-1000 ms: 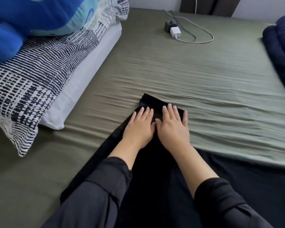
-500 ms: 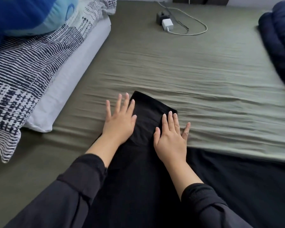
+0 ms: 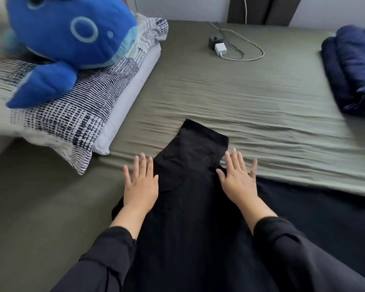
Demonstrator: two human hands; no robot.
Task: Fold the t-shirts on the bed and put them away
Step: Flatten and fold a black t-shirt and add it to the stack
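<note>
A black t-shirt lies folded into a long narrow strip on the olive-green bed sheet, running from my body toward the middle of the bed. My left hand lies flat with straight fingers on the strip's left edge. My right hand lies flat with spread fingers on its right edge, partly on the sheet. Neither hand grips the cloth. Dark sleeves cover both forearms.
A patterned pillow with a blue plush whale sits at the left. A white charger with its cable lies at the far middle. Folded navy bedding is at the right. A dark cloth covers the near right.
Both hands slid apart from the centre of the strip out to its left and right edges, and drew back slightly toward me. The view tilted up.
</note>
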